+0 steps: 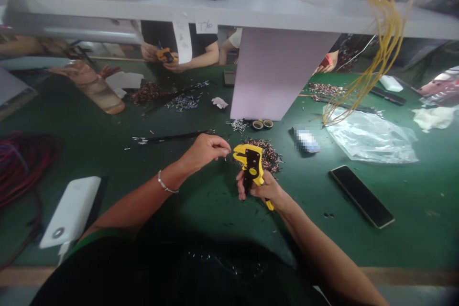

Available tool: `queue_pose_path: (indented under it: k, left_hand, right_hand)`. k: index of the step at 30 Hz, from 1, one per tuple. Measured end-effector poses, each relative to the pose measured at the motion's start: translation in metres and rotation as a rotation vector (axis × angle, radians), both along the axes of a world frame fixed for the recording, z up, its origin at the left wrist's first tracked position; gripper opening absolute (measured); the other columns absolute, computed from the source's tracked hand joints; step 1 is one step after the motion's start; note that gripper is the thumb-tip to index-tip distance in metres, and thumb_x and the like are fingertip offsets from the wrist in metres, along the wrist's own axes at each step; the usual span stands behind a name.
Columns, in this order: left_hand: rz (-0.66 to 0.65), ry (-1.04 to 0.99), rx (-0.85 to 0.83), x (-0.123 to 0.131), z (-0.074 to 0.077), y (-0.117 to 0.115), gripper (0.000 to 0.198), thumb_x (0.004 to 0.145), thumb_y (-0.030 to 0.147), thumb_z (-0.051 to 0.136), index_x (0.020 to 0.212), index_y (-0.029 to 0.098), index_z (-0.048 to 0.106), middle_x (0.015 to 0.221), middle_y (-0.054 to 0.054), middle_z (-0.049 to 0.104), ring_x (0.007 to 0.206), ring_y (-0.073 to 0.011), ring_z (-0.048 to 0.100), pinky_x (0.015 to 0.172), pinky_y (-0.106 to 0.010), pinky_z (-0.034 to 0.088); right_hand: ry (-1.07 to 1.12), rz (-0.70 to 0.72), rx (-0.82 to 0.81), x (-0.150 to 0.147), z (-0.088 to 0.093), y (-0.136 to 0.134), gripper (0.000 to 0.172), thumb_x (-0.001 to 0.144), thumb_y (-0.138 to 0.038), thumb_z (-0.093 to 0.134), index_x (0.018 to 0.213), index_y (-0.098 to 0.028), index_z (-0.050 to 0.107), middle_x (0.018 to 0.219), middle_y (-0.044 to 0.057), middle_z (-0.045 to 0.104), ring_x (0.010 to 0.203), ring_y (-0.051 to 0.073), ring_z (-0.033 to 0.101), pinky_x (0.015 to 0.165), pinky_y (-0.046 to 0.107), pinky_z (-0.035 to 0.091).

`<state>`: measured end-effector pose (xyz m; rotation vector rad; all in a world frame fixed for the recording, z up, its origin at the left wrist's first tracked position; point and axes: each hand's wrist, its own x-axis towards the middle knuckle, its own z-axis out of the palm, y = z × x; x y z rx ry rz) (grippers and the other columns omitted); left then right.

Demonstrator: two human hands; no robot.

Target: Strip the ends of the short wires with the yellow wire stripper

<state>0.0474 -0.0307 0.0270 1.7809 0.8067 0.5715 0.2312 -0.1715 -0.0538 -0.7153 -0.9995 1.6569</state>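
My right hand [269, 188] is wrapped around the handles of a yellow and black wire stripper [254, 162], its jaws pointing left. Just left of those jaws, my left hand [209, 149] is closed in a pinch. A tiny pale bit shows at its fingertips, too small to name. Behind the stripper lies a heap of short dark and copper-coloured wire pieces [271, 154]. A bundle of black wires [168, 138] with pale tips runs along the table beyond my left hand. Farther back is a small pile of white pieces [238, 125].
Two tape rolls [263, 125] sit by the shelf's upright panel [276, 71]. A phone [361, 196] and clear plastic bag [373, 136] lie right; a white power bank [71, 210] and red cables [21, 172] left. Yellow wires [389, 33] hang from the shelf. A co-worker's hands [175, 63] hold a tool opposite.
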Motion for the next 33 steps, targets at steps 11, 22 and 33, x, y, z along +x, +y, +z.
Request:
queue_pose_path:
  k: [11, 22, 33]
  left_hand:
    - [-0.033, 0.002, 0.059, 0.0, 0.002, -0.002, 0.01, 0.069, 0.023, 0.066, 0.07, 0.017, 0.073, 0.063, 0.0, 0.064, 0.054, -0.0091, 0.05, 0.053, -0.026, 0.04]
    - [-0.054, 0.012, 0.057, 0.0, 0.0, 0.0, 0.009, 0.069, 0.022, 0.066, 0.07, 0.016, 0.073, 0.064, -0.001, 0.064, 0.057, -0.0093, 0.051, 0.057, -0.027, 0.041]
    - [-0.067, 0.065, 0.028, 0.0, -0.005, 0.003, 0.015, 0.069, 0.026, 0.064, 0.072, 0.015, 0.074, 0.06, -0.002, 0.062, 0.055, -0.0096, 0.048, 0.053, -0.026, 0.039]
  right_hand:
    - [-0.006, -0.004, -0.006, -0.004, 0.002, -0.002, 0.035, 0.065, -0.016, 0.071, 0.1, -0.013, 0.066, 0.071, 0.002, 0.069, 0.059, 0.017, 0.064, 0.064, 0.037, 0.055]
    - [-0.03, -0.048, -0.049, -0.006, 0.004, -0.005, 0.029, 0.064, -0.011, 0.068, 0.094, -0.013, 0.066, 0.065, 0.001, 0.067, 0.052, 0.015, 0.06, 0.057, 0.034, 0.054]
    - [-0.132, -0.138, -0.109, -0.013, 0.005, -0.01, 0.021, 0.065, -0.014, 0.07, 0.085, -0.015, 0.063, 0.06, -0.002, 0.062, 0.045, 0.011, 0.054, 0.049, 0.03, 0.049]
